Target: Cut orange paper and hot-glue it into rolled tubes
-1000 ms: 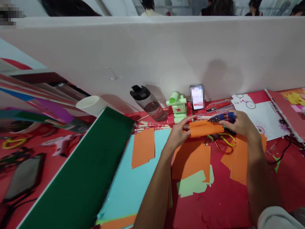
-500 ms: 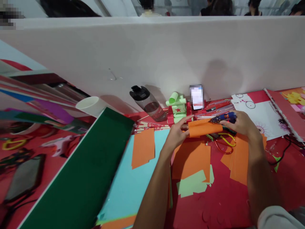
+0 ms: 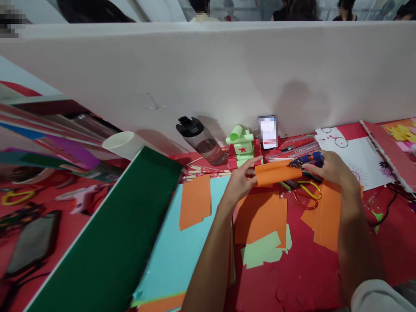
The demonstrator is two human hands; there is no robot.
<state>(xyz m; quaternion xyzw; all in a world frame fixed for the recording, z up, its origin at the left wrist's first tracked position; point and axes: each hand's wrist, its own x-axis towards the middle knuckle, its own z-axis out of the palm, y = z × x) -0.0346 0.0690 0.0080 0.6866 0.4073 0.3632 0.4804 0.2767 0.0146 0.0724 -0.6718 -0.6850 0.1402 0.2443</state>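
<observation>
My left hand (image 3: 239, 185) is closed on the left end of a sheet of orange paper (image 3: 278, 174), which is curled over into a loose roll above the table. In my right hand (image 3: 332, 171) is a dark blue glue gun (image 3: 306, 160), its nozzle at the upper right edge of the orange paper. Scissors (image 3: 309, 193) with yellow and red handles lie under the paper. Just behind my left hand stands a light green and red paper model (image 3: 242, 149) with a red star. Orange sheets (image 3: 260, 216) and light green scraps (image 3: 263, 250) lie between my forearms.
A lidded bottle (image 3: 203, 141) and a propped phone (image 3: 268, 132) stand before the white partition (image 3: 208, 69). On the left are a dark green board (image 3: 107, 242), blue card (image 3: 182, 264), a white cup (image 3: 120, 145) and a pink tool (image 3: 79, 198). A black cable (image 3: 386, 212) lies at right.
The glue gun's nozzle has shifted slightly to the right along the edge of the orange paper. The orange paper and my left hand have moved slightly left.
</observation>
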